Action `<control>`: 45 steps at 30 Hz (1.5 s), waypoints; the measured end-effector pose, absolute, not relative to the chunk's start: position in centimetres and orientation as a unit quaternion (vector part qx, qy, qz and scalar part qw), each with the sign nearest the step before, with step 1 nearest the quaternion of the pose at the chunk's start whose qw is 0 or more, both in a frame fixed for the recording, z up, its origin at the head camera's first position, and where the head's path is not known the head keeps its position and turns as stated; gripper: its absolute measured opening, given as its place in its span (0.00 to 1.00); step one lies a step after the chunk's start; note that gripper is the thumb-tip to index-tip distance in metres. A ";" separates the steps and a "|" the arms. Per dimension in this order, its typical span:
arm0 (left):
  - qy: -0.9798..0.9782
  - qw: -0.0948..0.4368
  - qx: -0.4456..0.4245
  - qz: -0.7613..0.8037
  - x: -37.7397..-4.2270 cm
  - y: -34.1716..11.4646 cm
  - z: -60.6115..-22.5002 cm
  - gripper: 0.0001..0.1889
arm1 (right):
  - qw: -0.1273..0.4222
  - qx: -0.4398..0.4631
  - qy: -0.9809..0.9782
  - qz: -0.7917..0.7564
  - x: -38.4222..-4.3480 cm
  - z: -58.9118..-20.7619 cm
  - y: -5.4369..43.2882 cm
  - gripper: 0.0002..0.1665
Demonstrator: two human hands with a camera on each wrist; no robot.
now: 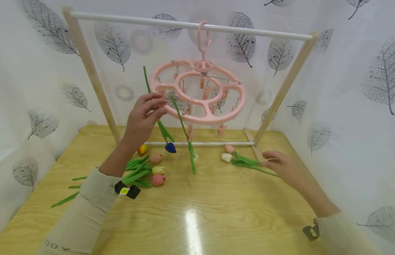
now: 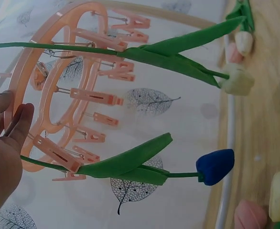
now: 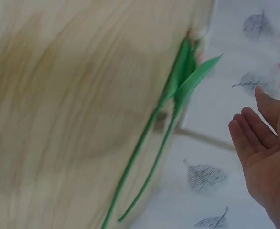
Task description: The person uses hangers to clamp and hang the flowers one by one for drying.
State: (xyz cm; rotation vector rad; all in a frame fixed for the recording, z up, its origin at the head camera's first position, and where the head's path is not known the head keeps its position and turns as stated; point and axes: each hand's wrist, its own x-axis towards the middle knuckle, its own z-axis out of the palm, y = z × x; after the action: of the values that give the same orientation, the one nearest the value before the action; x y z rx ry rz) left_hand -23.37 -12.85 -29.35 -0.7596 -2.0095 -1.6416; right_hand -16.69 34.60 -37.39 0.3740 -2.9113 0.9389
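A pink round clip hanger (image 1: pixel 213 118) hangs by its hook from a white rail. My left hand (image 1: pixel 143 115) grips its rim on the left side, with the thumb and fingers around it in the left wrist view. Hung in its clips, heads down, are a blue tulip (image 2: pixel 215 167) and a white tulip (image 2: pixel 238 79). My right hand (image 1: pixel 281 168) hovers with loose fingers near a pink tulip (image 1: pixel 229 148) and a white tulip (image 1: pixel 226 157) lying on the table. The right wrist view shows this hand (image 3: pixel 269 143) holding nothing, apart from the green stems (image 3: pixel 140 143).
Several artificial tulips, among them a yellow one (image 1: pixel 158 170) and a pink one (image 1: pixel 158 180), lie on the wooden table (image 1: pixel 229 212) at the left. A wooden post (image 1: pixel 286 88) supports the rail (image 1: pixel 264 33) on the right. Leaf-patterned curtain surrounds the table's back and sides.
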 end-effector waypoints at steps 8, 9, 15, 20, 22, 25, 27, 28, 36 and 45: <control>-0.729 0.204 -0.269 -0.596 -23.6 -13.2 -29.4 0.14 | 0.034 0.133 -0.954 0.268 -19.1 -40.2 38.5 0.27; -0.728 0.202 -0.268 -0.598 -23.6 -13.3 -29.4 0.14 | 0.031 0.134 -0.955 0.263 -19.4 -40.6 38.8 0.27; -0.720 0.192 -0.268 -0.610 -23.7 -13.3 -29.3 0.15 | 0.010 0.130 -0.953 0.274 -20.5 -42.3 39.4 0.30; -0.719 0.197 -0.272 -0.608 -23.5 -13.2 -29.2 0.14 | 0.011 0.114 -0.946 0.304 -20.7 -43.2 39.7 0.31; -0.722 0.199 -0.273 -0.604 -23.5 -13.1 -29.1 0.14 | 0.026 0.117 -0.947 0.297 -20.8 -43.4 39.8 0.31; -0.725 0.201 -0.272 -0.600 -23.3 -13.1 -29.0 0.14 | 0.053 0.132 -0.948 0.286 -20.9 -43.7 39.8 0.31; -0.726 0.201 -0.270 -0.599 -23.2 -13.1 -28.9 0.14 | 0.067 0.144 -0.946 0.284 -21.0 -43.9 39.7 0.31; -0.726 0.201 -0.269 -0.600 -23.2 -13.1 -28.9 0.14 | 0.074 0.151 -0.945 0.281 -21.0 -44.0 39.7 0.31; -0.725 0.199 -0.267 -0.603 -23.2 -13.2 -28.9 0.14 | 0.097 0.174 -0.943 0.268 -21.3 -44.5 39.8 0.32; -0.723 0.195 -0.266 -0.607 -23.3 -13.2 -29.0 0.13 | 0.065 0.156 -0.951 0.257 -21.3 -44.5 40.0 0.30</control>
State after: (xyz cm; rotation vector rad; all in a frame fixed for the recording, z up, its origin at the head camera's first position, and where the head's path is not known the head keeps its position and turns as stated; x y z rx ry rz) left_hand -23.29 -13.20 -29.00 -0.7448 -2.0263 -1.7010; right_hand -21.28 40.03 -44.50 0.4717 -2.8716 0.7766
